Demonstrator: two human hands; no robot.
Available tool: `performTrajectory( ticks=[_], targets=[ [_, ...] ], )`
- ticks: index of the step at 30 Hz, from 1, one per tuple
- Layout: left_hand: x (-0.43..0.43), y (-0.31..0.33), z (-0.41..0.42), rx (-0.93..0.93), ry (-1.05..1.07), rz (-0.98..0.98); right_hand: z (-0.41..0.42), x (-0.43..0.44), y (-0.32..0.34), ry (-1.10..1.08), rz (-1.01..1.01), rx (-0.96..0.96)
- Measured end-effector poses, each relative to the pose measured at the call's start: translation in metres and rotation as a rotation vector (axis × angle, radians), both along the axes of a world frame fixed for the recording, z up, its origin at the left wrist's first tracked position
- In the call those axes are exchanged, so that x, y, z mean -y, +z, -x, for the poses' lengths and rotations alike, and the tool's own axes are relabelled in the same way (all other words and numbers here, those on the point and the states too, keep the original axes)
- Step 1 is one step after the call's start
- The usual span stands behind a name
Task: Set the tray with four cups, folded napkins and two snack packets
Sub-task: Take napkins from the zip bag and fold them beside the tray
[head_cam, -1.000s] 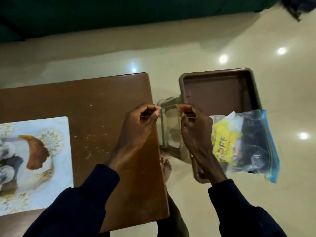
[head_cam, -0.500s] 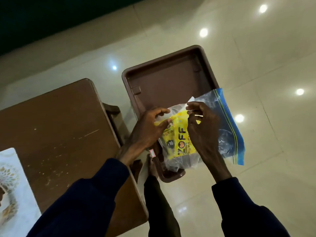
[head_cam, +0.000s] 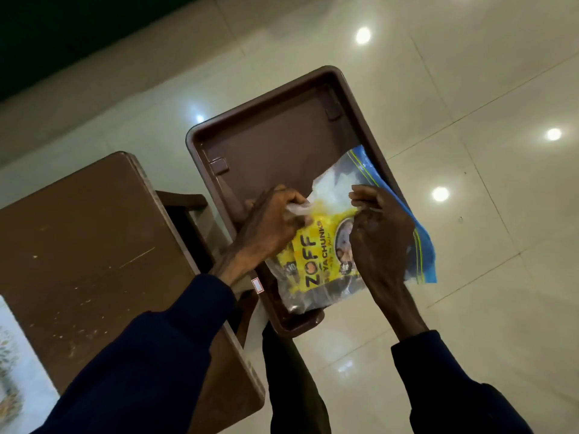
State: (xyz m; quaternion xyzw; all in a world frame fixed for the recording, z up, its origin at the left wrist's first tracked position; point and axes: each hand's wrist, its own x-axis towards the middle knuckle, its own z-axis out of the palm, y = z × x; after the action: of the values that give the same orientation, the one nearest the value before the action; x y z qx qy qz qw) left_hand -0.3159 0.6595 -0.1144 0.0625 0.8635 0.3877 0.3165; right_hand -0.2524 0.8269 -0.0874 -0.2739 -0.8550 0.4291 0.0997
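Your left hand (head_cam: 269, 227) pinches a crumpled fold of thin, clear plastic between thumb and fingers, and your right hand (head_cam: 380, 242) pinches the opposite edge of the same clear plastic bag (head_cam: 332, 189), so the bag's mouth is stretched between the two hands. The bag is soft, wrinkled and glossy, with a blue band and fine green lines running along its far edge on the right. Through the film you can see a yellow snack packet (head_cam: 316, 255), flat and shiny, printed with bold black letters reading ZOFF and CHUNKS; it lies inside the bag directly between and below your hands, its left edge under the left hand's fingers. Something dark sits at the bag's lower end, but you cannot tell what.

The bag hangs over the near half of a brown tray (head_cam: 282, 136), a smooth rectangular plastic piece with rounded corners and a raised rim. To the left is a worn, scratched brown tabletop (head_cam: 84, 233). The floor (head_cam: 470, 89) is polished pale tile mirroring ceiling lights.
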Motion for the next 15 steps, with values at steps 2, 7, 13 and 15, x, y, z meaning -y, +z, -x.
performTrajectory(
  ticks=[2, 7, 13, 15],
  targets=[
    [0.009, 0.003, 0.007, -0.001, 0.074, -0.114, 0.001, 0.001, 0.002, -0.021, -0.011, -0.072],
    [0.038, 0.013, 0.030, -0.047, 0.159, -0.224, 0.003, 0.000, -0.006, -0.033, -0.138, -0.316],
    [0.055, 0.001, 0.059, -0.050, 0.487, -0.345, 0.009, -0.005, -0.037, 0.004, -0.178, -0.088],
    [0.054, -0.002, 0.062, -0.041, 0.586, -0.381, 0.008, -0.005, -0.047, 0.062, -0.165, 0.028]
  ],
)
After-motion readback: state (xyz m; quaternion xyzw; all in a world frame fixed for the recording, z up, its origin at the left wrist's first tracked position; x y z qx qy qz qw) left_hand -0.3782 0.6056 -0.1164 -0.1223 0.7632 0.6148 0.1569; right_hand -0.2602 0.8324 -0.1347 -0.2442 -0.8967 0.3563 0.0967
